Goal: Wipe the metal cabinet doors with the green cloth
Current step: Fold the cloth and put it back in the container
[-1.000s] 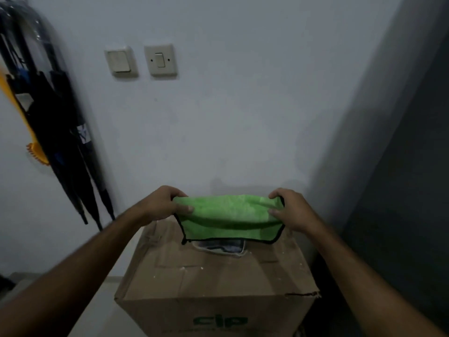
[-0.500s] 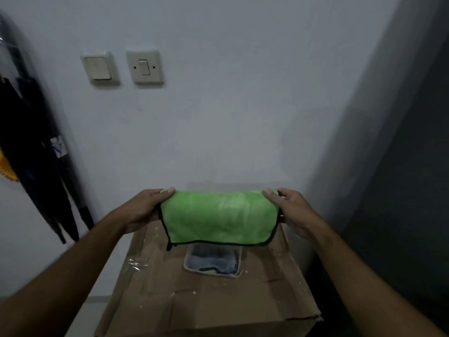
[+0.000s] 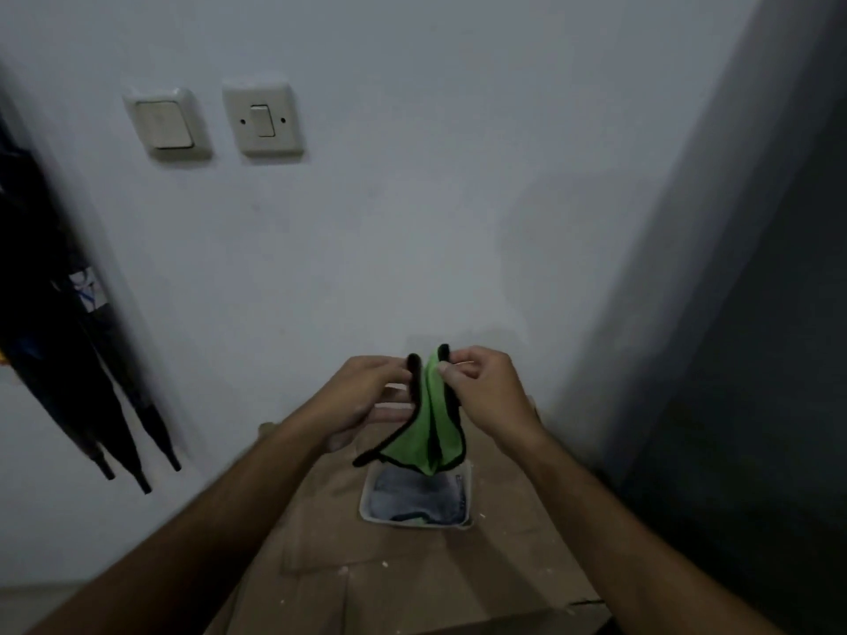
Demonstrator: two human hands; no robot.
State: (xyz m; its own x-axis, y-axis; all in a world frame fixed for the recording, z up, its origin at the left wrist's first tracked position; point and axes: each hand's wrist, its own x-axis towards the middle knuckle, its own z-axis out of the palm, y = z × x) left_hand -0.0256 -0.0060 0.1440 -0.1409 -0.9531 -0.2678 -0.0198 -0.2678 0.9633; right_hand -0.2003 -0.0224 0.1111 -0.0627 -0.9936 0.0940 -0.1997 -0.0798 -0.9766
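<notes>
Cloth [image 3: 428, 423] above tray [image 3: 366, 499] on box [image 3: 412, 579]

Left hand [image 3: 366, 396] and right hand [image 3: 486, 396] pinching folded green cloth [image 3: 428, 433], above cardboard box [image 3: 412, 570]

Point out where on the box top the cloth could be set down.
Bare cardboard on the box lies in front of the tray, toward the person, and along its left, under the left hand. The far middle is crowded: the tray sits there, with the cloth hanging over it from both hands, right hand.
</notes>
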